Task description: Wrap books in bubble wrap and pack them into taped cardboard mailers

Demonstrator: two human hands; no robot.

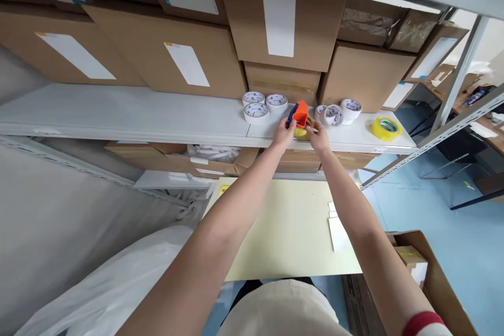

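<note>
An orange and blue tape dispenser (301,112) with a yellow tape roll (301,132) at its lower side is between my hands, at the front of the grey shelf. My left hand (284,134) is closed on the dispenser's blue part. On the other side, my right hand (318,137) has its fingers curled round the edge of the tape roll. White tape rolls (256,111) stand in a cluster left of the dispenser. More white rolls (334,115) are just right of my right hand, one of them on its side.
Brown cardboard boxes (291,21) line the back of the shelf (118,107). A yellow tape roll (386,129) lies near its right end. Below is a pale yellow tabletop (291,226) with white paper pieces (339,233). An open carton (437,273) stands at lower right.
</note>
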